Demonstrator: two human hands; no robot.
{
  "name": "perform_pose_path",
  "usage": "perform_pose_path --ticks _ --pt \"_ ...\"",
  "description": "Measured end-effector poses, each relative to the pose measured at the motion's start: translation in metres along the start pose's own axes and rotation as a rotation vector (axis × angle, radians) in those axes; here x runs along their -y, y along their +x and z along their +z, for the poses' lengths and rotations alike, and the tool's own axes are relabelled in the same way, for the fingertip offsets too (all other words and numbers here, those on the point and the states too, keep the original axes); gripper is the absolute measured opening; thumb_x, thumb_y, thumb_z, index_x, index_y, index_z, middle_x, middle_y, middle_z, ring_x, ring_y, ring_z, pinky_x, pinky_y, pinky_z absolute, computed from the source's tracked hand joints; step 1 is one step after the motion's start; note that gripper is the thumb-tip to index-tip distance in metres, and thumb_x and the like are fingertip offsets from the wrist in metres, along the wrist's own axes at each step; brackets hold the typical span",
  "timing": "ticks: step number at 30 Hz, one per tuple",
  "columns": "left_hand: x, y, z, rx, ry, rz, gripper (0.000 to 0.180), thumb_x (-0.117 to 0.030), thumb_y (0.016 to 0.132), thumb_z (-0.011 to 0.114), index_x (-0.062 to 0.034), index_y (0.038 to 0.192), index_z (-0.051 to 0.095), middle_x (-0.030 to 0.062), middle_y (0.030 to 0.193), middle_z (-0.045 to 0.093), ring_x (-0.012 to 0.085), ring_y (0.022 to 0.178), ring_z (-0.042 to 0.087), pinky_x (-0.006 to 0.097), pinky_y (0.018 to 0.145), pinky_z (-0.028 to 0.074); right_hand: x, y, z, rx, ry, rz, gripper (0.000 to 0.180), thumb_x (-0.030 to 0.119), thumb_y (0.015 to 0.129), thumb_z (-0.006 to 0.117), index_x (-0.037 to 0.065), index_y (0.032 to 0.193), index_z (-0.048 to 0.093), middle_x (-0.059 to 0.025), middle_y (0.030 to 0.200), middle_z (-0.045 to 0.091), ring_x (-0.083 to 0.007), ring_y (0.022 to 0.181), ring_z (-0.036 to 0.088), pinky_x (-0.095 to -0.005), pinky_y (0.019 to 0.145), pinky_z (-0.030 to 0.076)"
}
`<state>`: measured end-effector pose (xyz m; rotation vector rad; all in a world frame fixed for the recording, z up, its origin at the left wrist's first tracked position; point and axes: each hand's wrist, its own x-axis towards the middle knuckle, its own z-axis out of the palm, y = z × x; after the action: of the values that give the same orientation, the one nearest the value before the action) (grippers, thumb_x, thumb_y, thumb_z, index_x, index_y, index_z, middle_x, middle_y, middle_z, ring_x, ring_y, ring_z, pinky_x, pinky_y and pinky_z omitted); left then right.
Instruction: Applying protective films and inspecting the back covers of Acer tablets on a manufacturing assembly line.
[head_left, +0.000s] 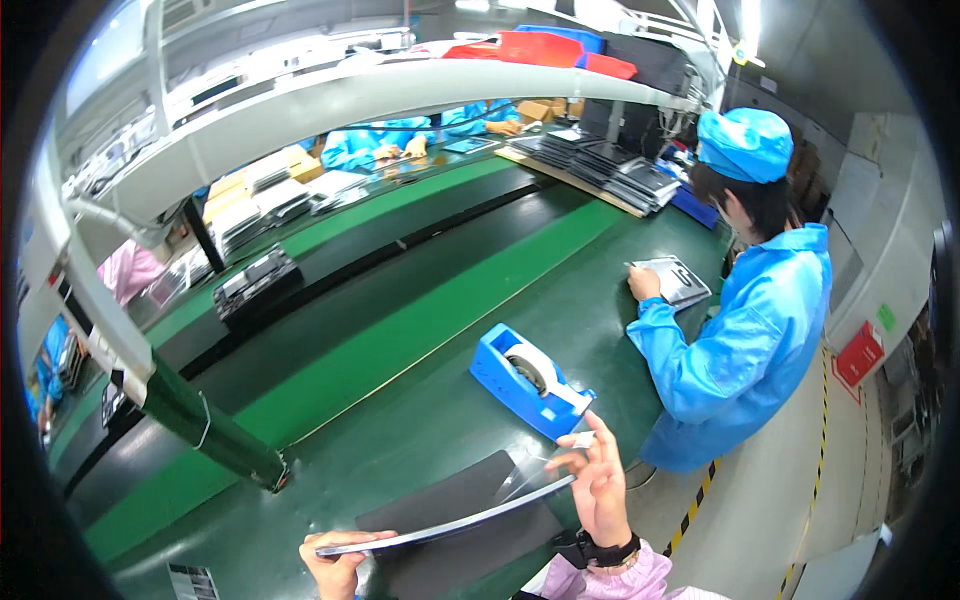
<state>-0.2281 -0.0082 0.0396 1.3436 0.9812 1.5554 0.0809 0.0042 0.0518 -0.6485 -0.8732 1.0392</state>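
Note:
My left hand pinches the left end of a thin flat panel, which I see nearly edge-on, tilted over a black mat. At the panel's other end is my right hand, with a black band at the wrist. Its thumb and a finger come together by a clear film strip, and they seem to hold it. Something small and white sits at the fingertips; I cannot make out what. Just beyond this hand stands a blue tape dispenser with a roll in it.
To the right a co-worker in blue handles a flat device. Stacked dark panels lie at the far end. A conveyor carries a dark device. A green-wrapped post rises at left, under an overhead beam.

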Motion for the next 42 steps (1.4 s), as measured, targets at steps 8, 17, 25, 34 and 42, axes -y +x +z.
perform_pose_path --ticks 8,17,25,34,42 --pt "-0.008 0.0 -0.002 -0.11 0.055 -0.126 0.016 -0.002 0.069 0.055 0.007 0.08 0.062 0.0059 0.072 0.06 0.0055 0.05 0.044 0.017 0.043 0.028 0.043 0.004 -0.014 -0.018 -0.4 -0.119 0.017 0.008 0.084 0.058 0.003 0.099 0.052 -0.0169 0.089 0.066 -0.0289 0.093 0.064 -0.0404 0.099 0.032" --pt "-0.003 -0.004 -0.004 -0.134 0.059 -0.074 0.019 0.002 0.068 0.049 0.0074 0.081 0.062 0.0067 0.073 0.061 0.009 0.057 0.049 0.019 0.05 0.034 0.055 0.004 -0.008 0.025 -0.388 -0.116 0.016 0.0 0.079 0.06 0.001 0.093 0.052 -0.0179 0.094 0.065 -0.0345 0.104 0.059 -0.0449 0.103 0.029" --pt "0.021 -0.014 -0.021 -0.175 0.128 -0.024 0.055 -0.047 0.07 0.073 0.0039 0.085 0.061 0.0044 0.072 0.059 0.0061 0.054 0.046 0.017 0.044 0.028 0.053 0.005 -0.004 -0.105 -0.49 -0.317 0.013 -0.007 0.071 0.066 0.0 0.082 0.066 -0.0139 0.092 0.064 -0.0211 0.095 0.057 -0.0352 0.09 0.04" --pt "0.018 -0.009 -0.019 -0.106 -0.006 0.076 0.038 -0.038 0.085 0.06 -0.0048 0.095 0.045 0.0073 0.083 0.054 0.0165 0.077 0.056 0.03 0.074 0.047 0.022 0.007 0.001 0.116 -0.255 -0.262 0.081 -0.008 0.068 0.07 0.003 0.136 0.026 -0.0127 0.104 0.054 -0.0208 0.091 0.057 -0.0382 0.088 0.041" --pt "0.013 -0.006 -0.01 -0.111 0.052 0.076 0.041 -0.043 0.084 0.06 -0.0051 0.088 0.045 0.0037 0.081 0.049 0.0118 0.074 0.05 0.027 0.069 0.043 -0.01 0.0 0.001 0.069 -0.436 -0.262 0.102 0.003 0.066 0.077 0.004 0.143 0.01 -0.0052 0.08 0.058 -0.0173 0.084 0.056 -0.0339 0.09 0.037"
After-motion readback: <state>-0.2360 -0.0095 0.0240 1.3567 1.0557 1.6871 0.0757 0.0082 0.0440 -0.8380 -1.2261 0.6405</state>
